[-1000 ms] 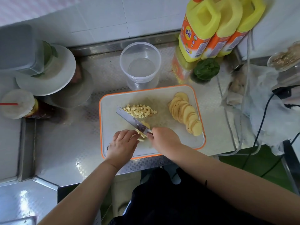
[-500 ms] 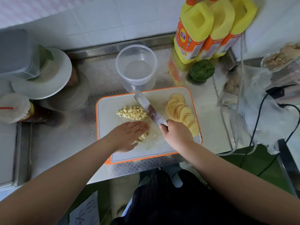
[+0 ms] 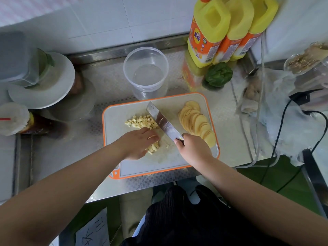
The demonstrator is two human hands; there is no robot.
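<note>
We work at a white plastic cutting board with an orange rim (image 3: 115, 132), which lies on the patterned steel desk (image 3: 71, 142). Our right grip (image 3: 193, 148) is closed round the handle of a broad steel kitchen knife (image 3: 163, 121). The blade runs away from us and to the left across the middle of the board, its tip towards the far edge.

Our left grip (image 3: 136, 145) holds nothing. Its fingers lie loosely flat over a small cluster of pale yellow cut strips (image 3: 153, 148) near the board's centre, just left of the blade.

Beyond those fingers sits a heap of small pale yellow cubes (image 3: 141, 121), touching the left face of the knife. On the right of the blade, apart from it, a fanned row of round pale yellow slices (image 3: 197, 123) overlaps along the board's right side.

Behind the board stands a clear round plastic tub (image 3: 145, 71), just beside the far rim. To its right, three yellow jugs with orange labels (image 3: 209, 32) lean against the tiled wall, with a dark green vegetable (image 3: 219, 74) at their foot. A white round plate (image 3: 53, 86) sits far left.
</note>
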